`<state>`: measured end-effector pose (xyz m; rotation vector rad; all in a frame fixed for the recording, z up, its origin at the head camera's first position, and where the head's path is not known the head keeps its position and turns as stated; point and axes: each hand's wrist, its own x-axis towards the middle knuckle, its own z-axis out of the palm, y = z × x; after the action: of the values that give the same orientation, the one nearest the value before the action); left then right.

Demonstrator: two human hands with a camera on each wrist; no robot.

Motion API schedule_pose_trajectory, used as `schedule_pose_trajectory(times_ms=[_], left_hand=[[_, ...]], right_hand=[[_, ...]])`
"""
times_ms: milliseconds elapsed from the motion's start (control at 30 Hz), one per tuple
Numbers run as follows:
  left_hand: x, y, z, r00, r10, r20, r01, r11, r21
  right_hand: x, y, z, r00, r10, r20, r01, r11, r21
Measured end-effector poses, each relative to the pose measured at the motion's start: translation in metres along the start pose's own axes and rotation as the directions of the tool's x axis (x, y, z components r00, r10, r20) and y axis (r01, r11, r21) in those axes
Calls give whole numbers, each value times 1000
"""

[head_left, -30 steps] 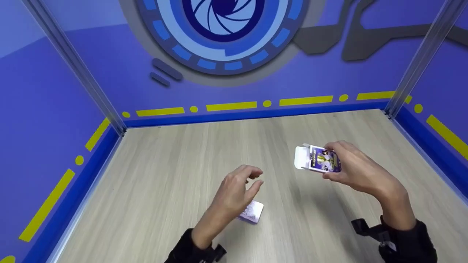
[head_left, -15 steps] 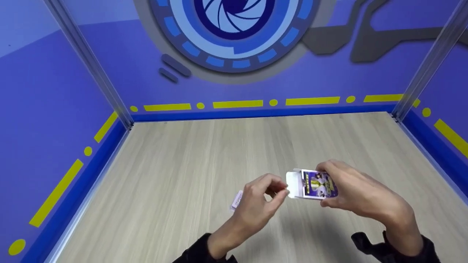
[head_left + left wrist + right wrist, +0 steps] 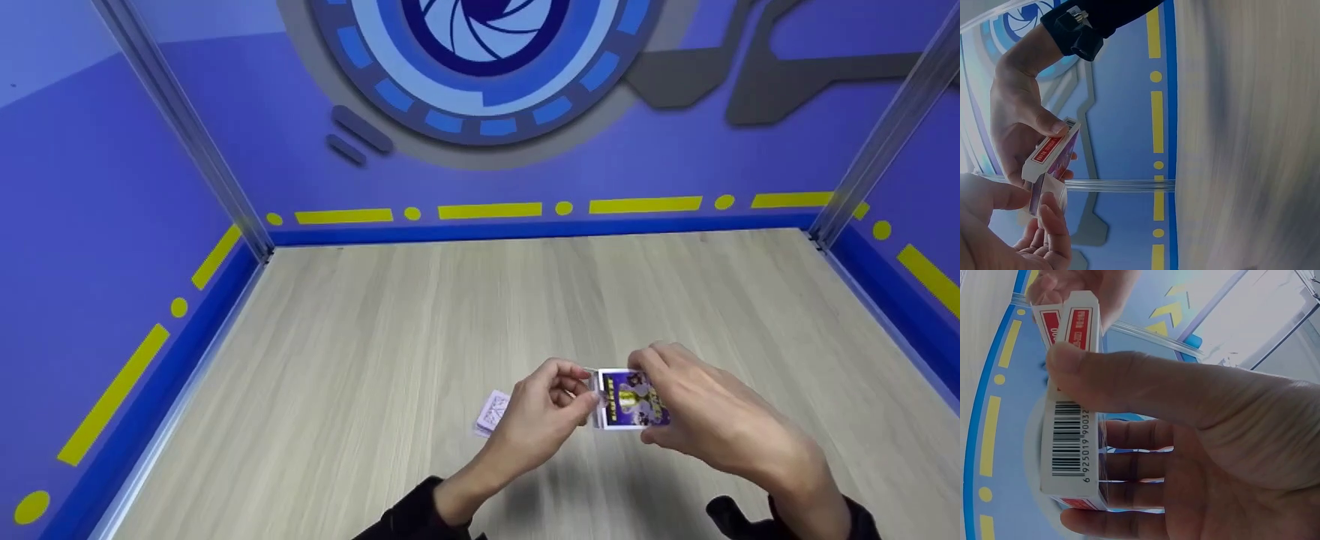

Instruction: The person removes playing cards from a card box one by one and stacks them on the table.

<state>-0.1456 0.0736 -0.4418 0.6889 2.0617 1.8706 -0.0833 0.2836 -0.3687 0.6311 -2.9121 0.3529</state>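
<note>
A: Head view, what's the state of play?
B: Cards (image 3: 494,410) lie out on the tabletop (image 3: 360,337), partly hidden by the left hand (image 3: 544,418)! The right hand (image 3: 712,412) grips the box (image 3: 628,400), raised above it.
A: Left wrist?
B: Left thumb and fingers pinch the flap (image 3: 1057,190); it isn't tucked in, so closing looks unfinished, I'd judge.
A: Right wrist?
B: Right thumb clamps the barcode (image 3: 1070,441) side, fingers opposite! Whether anything's inside, I can't tell.
</note>
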Motion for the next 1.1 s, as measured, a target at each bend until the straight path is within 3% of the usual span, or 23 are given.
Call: schedule_pose_trajectory(times_ms=[267,600,767,933,1100], left_hand=[[2,0,-2,994,-92,51,97,989,-115],[4,2,-3,995,-91,34,96,975,-201],[5,4,-11,996,-76,47,82,983,-163],[8,5,-21,998,-20,58,26,993,-112],[10,8,-32,999,36,41,-37,999,25]], right_hand=[[1,-7,2,1000,-20,-7,20,1000,-7],[4,-2,4,1000,-18,-2,18,999,-34],[4,2,3,1000,-8,-9,8,999,-31],[4,6,2,1000,-10,-8,10,1000,-10],[3,17,-2,998,56,30,-57,998,28]])
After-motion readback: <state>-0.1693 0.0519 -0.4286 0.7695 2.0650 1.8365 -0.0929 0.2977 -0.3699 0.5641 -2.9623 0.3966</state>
